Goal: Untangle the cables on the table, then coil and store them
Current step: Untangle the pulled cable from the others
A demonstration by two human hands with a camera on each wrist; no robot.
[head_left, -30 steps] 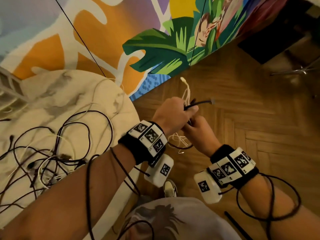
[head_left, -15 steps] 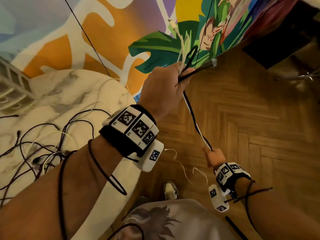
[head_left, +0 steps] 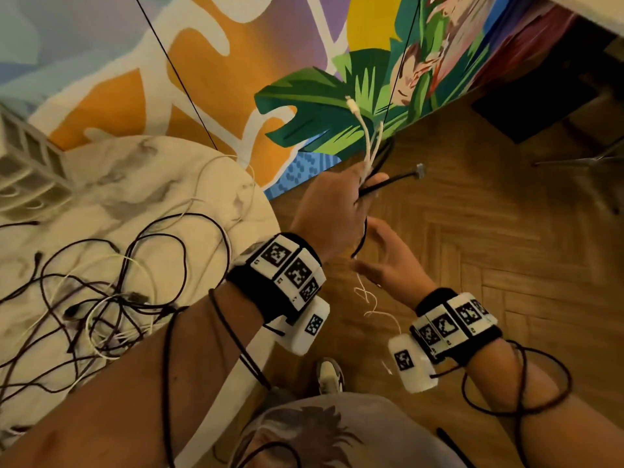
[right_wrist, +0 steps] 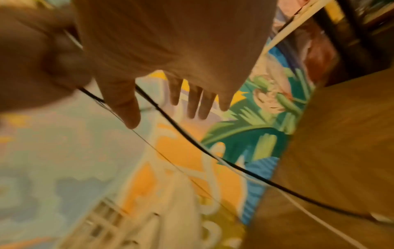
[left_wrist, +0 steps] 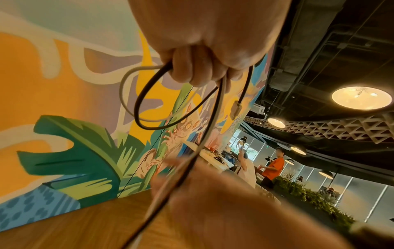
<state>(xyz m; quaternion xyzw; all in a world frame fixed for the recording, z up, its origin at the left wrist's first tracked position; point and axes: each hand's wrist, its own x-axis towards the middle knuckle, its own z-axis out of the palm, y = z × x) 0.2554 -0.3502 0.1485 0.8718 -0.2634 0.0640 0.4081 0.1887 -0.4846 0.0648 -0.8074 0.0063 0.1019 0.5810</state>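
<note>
My left hand (head_left: pixel 364 187) is held out over the floor, right of the table, gripping a black cable (head_left: pixel 388 184) and a white cable (head_left: pixel 363 130) together. The black cable's plug (head_left: pixel 419 171) sticks out to the right; the white ends point up. In the left wrist view the left hand (left_wrist: pixel 204 74) is a fist around a black loop (left_wrist: pixel 141 111) and a white loop (left_wrist: pixel 124 97). My right hand (head_left: pixel 366 246) hangs just below with fingers spread, and the two cables' tails hang past it. A tangle of black and white cables (head_left: pixel 101 298) lies on the marble table (head_left: pixel 141 163).
A white lattice crate (head_left: pixel 23 160) stands at the table's far left. A painted wall (head_left: pixel 202 62) runs behind, and wooden floor (head_left: pixel 489 248) lies to the right with chair legs (head_left: pixel 587 160). Black cords loop round both forearms. Two people stand far off (left_wrist: pixel 275 165).
My left hand has come down from its raised position with the cables. My right hand has risen from low near the floor, let go of the stretched cables and spread its fingers.
</note>
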